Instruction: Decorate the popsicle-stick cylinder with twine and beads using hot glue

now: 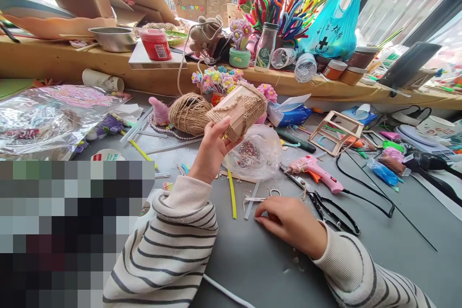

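Observation:
My left hand [212, 150] is closed around a small craft-stick box wrapped in twine [236, 111], holding it tilted above the table. Pale wooden slats show between its bands of jute twine. My right hand [290, 225] rests low on the grey table [249, 255], fingers loosely bent, with a small gap between thumb and forefinger and nothing visible in it. Small scissors [257, 199] lie just beyond its fingers, partly hidden by the hand. A pink glue gun [319, 173] and black-handled scissors [334, 214] lie right of it. Behind the box sits a ball of twine [190, 113].
A plastic bag of beads [252, 151] lies past the scissors. A wooden stick frame [337, 131] stands at right, near the glue gun's black cord [375, 199]. Clear wrapping [43, 120] covers the left. The back ledge [144, 74] carries jars, pipe cleaners and a blue bag [332, 24].

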`<control>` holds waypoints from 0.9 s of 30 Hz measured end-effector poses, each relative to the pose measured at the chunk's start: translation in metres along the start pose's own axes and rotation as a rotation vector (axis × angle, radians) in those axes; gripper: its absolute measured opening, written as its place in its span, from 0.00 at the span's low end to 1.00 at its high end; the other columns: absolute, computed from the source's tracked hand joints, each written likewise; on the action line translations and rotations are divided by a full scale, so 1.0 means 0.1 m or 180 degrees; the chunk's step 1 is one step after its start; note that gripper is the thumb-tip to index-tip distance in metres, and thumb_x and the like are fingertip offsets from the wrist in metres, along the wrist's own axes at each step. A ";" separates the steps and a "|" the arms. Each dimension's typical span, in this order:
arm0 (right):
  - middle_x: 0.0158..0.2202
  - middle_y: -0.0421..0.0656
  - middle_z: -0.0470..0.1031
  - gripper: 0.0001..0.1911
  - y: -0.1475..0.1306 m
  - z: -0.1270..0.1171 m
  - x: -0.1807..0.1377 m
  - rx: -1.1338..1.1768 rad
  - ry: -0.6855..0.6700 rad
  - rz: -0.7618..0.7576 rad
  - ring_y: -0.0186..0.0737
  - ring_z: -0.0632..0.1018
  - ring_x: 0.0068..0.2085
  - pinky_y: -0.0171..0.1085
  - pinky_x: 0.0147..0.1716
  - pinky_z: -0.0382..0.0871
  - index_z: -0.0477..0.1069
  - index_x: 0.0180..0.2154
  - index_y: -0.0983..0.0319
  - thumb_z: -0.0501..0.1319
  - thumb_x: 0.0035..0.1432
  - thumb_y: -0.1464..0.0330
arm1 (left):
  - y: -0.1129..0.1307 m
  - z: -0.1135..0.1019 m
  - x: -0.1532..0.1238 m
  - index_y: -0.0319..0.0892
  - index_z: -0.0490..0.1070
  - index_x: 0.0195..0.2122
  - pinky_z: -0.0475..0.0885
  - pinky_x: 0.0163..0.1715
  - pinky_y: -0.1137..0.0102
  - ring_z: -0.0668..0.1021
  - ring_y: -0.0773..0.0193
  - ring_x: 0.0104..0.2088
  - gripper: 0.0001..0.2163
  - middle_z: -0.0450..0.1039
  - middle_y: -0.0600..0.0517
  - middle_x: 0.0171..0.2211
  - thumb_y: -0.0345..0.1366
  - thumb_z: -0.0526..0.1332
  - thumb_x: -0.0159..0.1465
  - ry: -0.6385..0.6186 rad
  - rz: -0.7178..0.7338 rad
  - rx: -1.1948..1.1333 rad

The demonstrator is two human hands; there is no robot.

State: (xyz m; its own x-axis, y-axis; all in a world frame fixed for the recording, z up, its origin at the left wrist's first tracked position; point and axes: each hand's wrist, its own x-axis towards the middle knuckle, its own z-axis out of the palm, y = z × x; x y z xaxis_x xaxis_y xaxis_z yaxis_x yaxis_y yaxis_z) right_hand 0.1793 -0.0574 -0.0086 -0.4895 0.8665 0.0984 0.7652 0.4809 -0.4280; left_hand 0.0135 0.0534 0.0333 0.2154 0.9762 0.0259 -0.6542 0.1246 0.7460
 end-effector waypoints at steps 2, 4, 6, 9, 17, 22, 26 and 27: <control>0.23 0.38 0.72 0.05 0.01 0.00 0.00 0.0019 0.0004 -0.0004 0.30 0.70 0.23 0.29 0.25 0.63 0.72 0.31 0.60 0.57 0.55 0.72 | -0.01 0.00 0.00 0.43 0.58 0.54 0.70 0.45 0.63 0.76 0.59 0.43 0.26 0.71 0.46 0.48 0.37 0.63 0.55 0.0000 -0.0002 -0.0003; 0.24 0.37 0.72 0.05 0.02 0.01 -0.01 0.0039 0.0024 -0.0022 0.29 0.70 0.23 0.28 0.25 0.64 0.73 0.32 0.61 0.57 0.55 0.72 | -0.01 0.00 0.00 0.42 0.58 0.54 0.70 0.45 0.64 0.76 0.60 0.42 0.26 0.71 0.46 0.47 0.37 0.63 0.55 -0.0005 -0.0007 -0.0011; 0.23 0.37 0.72 0.05 0.02 0.01 -0.01 0.0054 0.0075 -0.0051 0.29 0.70 0.22 0.28 0.25 0.64 0.73 0.32 0.61 0.57 0.55 0.72 | -0.01 0.00 0.00 0.42 0.59 0.54 0.70 0.45 0.64 0.76 0.60 0.41 0.25 0.71 0.46 0.46 0.36 0.63 0.55 0.0012 -0.0038 -0.0013; 0.23 0.37 0.72 0.06 0.02 -0.01 -0.02 0.0068 0.0247 -0.0091 0.28 0.69 0.22 0.28 0.24 0.63 0.72 0.31 0.61 0.57 0.56 0.71 | -0.02 0.00 0.00 0.43 0.61 0.53 0.70 0.44 0.65 0.76 0.60 0.40 0.24 0.71 0.46 0.46 0.37 0.63 0.54 0.0056 -0.0086 -0.0012; 0.26 0.41 0.75 0.17 0.38 -0.43 -0.12 -0.0416 0.1749 0.0828 0.32 0.72 0.26 0.33 0.29 0.65 0.72 0.28 0.61 0.54 0.59 0.58 | 0.02 -0.02 -0.01 0.43 0.68 0.48 0.68 0.48 0.62 0.75 0.56 0.46 0.17 0.71 0.47 0.49 0.41 0.58 0.59 -0.0246 0.0009 -0.0114; 0.29 0.46 0.74 0.26 0.85 -0.60 -0.28 -0.0709 0.1751 0.1510 0.41 0.72 0.31 0.41 0.33 0.64 0.73 0.29 0.62 0.51 0.54 0.46 | 0.05 -0.06 0.00 0.45 0.66 0.51 0.70 0.45 0.66 0.75 0.56 0.45 0.22 0.72 0.48 0.48 0.48 0.56 0.58 -0.0300 -0.0159 -0.0277; 0.30 0.47 0.75 0.30 1.08 -0.51 -0.38 -0.0761 0.1406 0.1818 0.45 0.73 0.32 0.44 0.34 0.64 0.73 0.30 0.61 0.54 0.46 0.41 | 0.06 -0.07 0.02 0.41 0.69 0.47 0.71 0.36 0.70 0.76 0.60 0.38 0.24 0.75 0.47 0.39 0.52 0.57 0.56 -0.0175 -0.0396 -0.0439; 0.30 0.47 0.75 0.30 1.11 -0.48 -0.39 -0.0759 0.1350 0.1881 0.46 0.73 0.31 0.43 0.33 0.64 0.73 0.31 0.61 0.55 0.44 0.41 | 0.06 -0.06 0.02 0.41 0.69 0.47 0.71 0.36 0.70 0.76 0.61 0.37 0.23 0.75 0.47 0.38 0.51 0.57 0.55 -0.0186 -0.0410 -0.0500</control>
State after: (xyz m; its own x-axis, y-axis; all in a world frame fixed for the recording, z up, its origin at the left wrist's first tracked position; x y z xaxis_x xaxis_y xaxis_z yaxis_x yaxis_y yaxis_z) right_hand 0.3038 -0.0313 -0.0168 0.1949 0.9428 0.2704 0.9430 -0.1043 -0.3160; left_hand 0.0056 0.0570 0.0332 0.3431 0.9391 -0.0210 -0.7225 0.2782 0.6329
